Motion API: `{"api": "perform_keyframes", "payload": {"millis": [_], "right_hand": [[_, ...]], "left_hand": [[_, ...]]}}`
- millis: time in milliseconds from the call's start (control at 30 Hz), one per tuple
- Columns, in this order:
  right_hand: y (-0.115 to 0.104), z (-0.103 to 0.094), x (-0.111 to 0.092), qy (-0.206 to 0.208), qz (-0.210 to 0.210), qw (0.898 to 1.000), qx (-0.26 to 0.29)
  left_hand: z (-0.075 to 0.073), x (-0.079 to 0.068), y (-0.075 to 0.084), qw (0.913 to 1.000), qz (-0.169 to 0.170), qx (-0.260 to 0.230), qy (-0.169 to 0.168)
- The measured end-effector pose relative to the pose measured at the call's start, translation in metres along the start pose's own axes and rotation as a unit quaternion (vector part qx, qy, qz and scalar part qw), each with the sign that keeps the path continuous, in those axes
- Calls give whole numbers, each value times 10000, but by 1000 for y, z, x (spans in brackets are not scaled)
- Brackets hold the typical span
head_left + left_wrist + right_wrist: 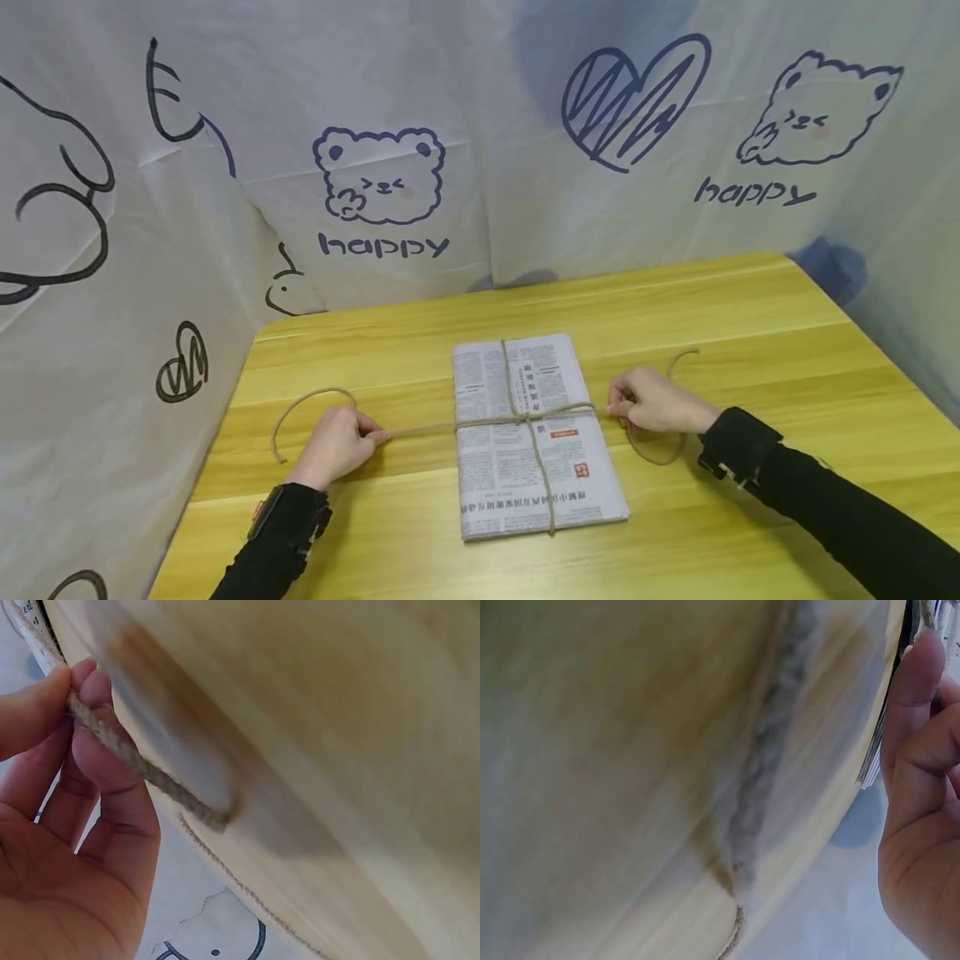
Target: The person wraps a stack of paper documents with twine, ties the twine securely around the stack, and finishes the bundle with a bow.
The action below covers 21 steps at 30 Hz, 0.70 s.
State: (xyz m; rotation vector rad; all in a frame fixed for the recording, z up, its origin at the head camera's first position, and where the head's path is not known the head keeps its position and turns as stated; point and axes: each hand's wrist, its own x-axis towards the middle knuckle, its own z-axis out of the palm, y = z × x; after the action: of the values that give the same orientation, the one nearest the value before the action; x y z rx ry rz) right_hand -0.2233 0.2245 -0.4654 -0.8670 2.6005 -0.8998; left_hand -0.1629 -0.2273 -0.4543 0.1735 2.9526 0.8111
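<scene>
A folded stack of newspapers (491, 483) lies on the table, with brown twine (491, 422) crossed over its top. The strands meet near the middle in what looks like a knot or twist. To the left of the stack, my left hand (337, 442) pinches one twine end between thumb and fingers; its strand runs taut to the papers. In the left wrist view, the twine (150, 769) passes out beyond the fingertips. Close by the stack's right edge, my right hand (660, 402) pinches the other strand, whose loose tail (660, 461) curls on the table.
The yellow wood-grain table (375, 542) extends around the papers on all sides. White sheeting (525, 208) with drawn bears and hearts hangs behind the table and along its left and right sides. The left loose tail (288, 412) arcs behind the left hand.
</scene>
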Motion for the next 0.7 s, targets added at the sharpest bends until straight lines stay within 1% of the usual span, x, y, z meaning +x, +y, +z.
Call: {"api": "perform_keyframes", "payload": {"millis": [233, 433, 600, 667, 700], "right_hand": [[-2, -1, 0, 50, -146, 9998, -132], [-1, 0, 2, 36, -94, 9999, -71], [5, -4, 3, 148, -209, 9997, 59], [7, -8, 1, 253, -214, 9993, 176], [8, -10, 0, 333, -217, 9990, 217]], "left_hand": [[0, 1, -1, 9999, -40, 104, -7], [-2, 1, -3, 9998, 1, 121, -126], [-11, 5, 2, 9988, 253, 187, -381], [-18, 5, 6, 9983, 425, 196, -355], [-21, 5, 9, 9979, 540, 218, -267]]}}
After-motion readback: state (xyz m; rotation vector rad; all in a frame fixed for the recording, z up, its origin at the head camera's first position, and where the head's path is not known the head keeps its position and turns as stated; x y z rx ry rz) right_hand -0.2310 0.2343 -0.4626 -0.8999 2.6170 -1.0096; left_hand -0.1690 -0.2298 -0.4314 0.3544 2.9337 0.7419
